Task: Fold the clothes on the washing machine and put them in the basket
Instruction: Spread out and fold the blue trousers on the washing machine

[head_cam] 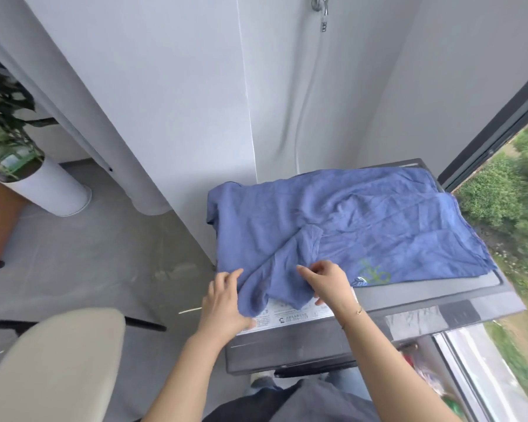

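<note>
A blue T-shirt (357,226) with a small green print lies spread over the top of the dark grey washing machine (290,351). One sleeve is folded inward near the front edge. My left hand (226,300) grips the sleeve's lower left edge, the fabric draped over its fingers. My right hand (329,283) rests on the shirt just right of the sleeve, fingers curled and pinching the cloth. No basket is in view.
A beige padded chair back (52,363) stands at the lower left. A white plant pot (48,187) sits on the grey floor at the far left. A window (506,226) runs along the machine's right side, white wall behind.
</note>
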Demonstrator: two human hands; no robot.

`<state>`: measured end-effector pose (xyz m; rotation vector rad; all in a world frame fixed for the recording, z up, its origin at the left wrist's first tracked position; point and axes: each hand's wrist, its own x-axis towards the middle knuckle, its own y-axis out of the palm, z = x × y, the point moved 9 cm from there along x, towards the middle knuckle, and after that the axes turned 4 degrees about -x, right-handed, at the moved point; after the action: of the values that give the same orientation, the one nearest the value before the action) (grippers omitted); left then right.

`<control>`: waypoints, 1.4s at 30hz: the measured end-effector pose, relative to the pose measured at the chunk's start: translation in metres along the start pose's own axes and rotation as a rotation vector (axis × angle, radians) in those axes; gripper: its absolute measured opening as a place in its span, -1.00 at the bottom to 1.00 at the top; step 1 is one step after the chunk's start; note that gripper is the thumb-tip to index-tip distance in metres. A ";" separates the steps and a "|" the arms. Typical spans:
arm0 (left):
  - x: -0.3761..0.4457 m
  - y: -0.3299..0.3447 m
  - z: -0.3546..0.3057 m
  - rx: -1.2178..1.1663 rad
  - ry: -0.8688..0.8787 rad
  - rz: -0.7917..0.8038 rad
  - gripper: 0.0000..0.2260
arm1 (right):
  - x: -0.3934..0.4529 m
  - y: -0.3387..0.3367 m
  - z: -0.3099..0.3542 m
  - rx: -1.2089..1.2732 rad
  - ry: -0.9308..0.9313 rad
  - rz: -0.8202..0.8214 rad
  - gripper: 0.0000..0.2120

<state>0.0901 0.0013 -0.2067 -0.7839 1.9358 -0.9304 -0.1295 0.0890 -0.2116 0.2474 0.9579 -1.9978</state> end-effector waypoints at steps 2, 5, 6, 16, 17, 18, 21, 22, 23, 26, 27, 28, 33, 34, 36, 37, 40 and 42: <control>-0.003 -0.009 0.004 -0.090 0.142 -0.169 -0.55 | -0.006 0.007 0.005 0.005 -0.002 -0.051 -0.60; -0.009 -0.028 0.007 -0.157 0.317 -0.335 -0.88 | -0.010 0.007 0.013 0.304 0.017 -0.086 -0.68; -0.006 -0.033 0.010 -0.235 0.307 -0.311 -0.81 | -0.011 0.005 0.018 0.422 0.021 -0.091 -0.73; 0.042 -0.057 0.080 -0.813 -0.263 -0.114 -0.61 | 0.013 -0.011 0.088 0.454 -0.068 -0.061 -0.87; 0.040 -0.048 0.081 -0.862 -0.289 -0.047 -0.62 | 0.014 -0.011 0.081 0.364 -0.072 -0.089 -0.87; 0.037 -0.040 0.081 -0.882 -0.304 -0.013 -0.67 | 0.014 -0.010 0.075 0.255 -0.083 -0.110 -0.85; 0.026 -0.021 0.093 -0.758 -0.376 -0.024 -0.77 | 0.010 0.002 0.055 -0.064 -0.117 -0.141 -0.87; 0.022 -0.016 0.097 -0.738 -0.417 -0.029 -0.77 | 0.007 0.004 0.051 -0.131 -0.149 -0.182 -0.90; 0.017 -0.009 0.102 -0.780 -0.470 -0.023 -0.75 | 0.004 0.006 0.048 -0.194 -0.195 -0.240 -0.91; 0.007 0.011 0.101 -1.235 -0.612 0.011 -0.87 | 0.001 0.013 0.037 -0.425 -0.287 -0.365 -0.64; 0.007 0.008 0.099 -1.369 -0.599 -0.029 -0.90 | 0.002 0.017 0.030 -0.490 -0.281 -0.333 -0.53; 0.007 0.001 0.096 -1.460 -0.564 -0.077 -0.92 | 0.003 0.022 0.022 -0.555 -0.269 -0.287 -0.43; 0.002 -0.032 0.096 -1.531 -0.443 -0.057 -0.99 | 0.008 0.018 -0.004 -0.796 -0.265 -0.211 -0.26; -0.001 -0.037 0.102 -1.478 -0.435 -0.046 -0.97 | 0.009 0.014 -0.006 -0.814 -0.254 -0.212 -0.26; -0.006 -0.040 0.118 -1.310 -0.457 -0.028 -0.91 | 0.009 0.004 -0.014 -0.827 -0.217 -0.212 -0.25; -0.007 -0.038 0.127 -1.186 -0.487 -0.019 -0.89 | 0.008 0.001 -0.019 -0.830 -0.205 -0.211 -0.24; -0.005 -0.033 0.137 -0.905 -0.532 -0.018 -0.86 | 0.005 -0.003 -0.020 -0.816 -0.197 -0.206 -0.29; 0.004 -0.037 0.132 -0.783 -0.498 -0.089 -0.81 | 0.002 -0.009 -0.006 -0.705 -0.228 -0.293 -0.37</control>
<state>0.2099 -0.0626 -0.2277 -1.3961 1.7913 0.0431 -0.1394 0.0951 -0.2120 -0.5226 1.5329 -1.7542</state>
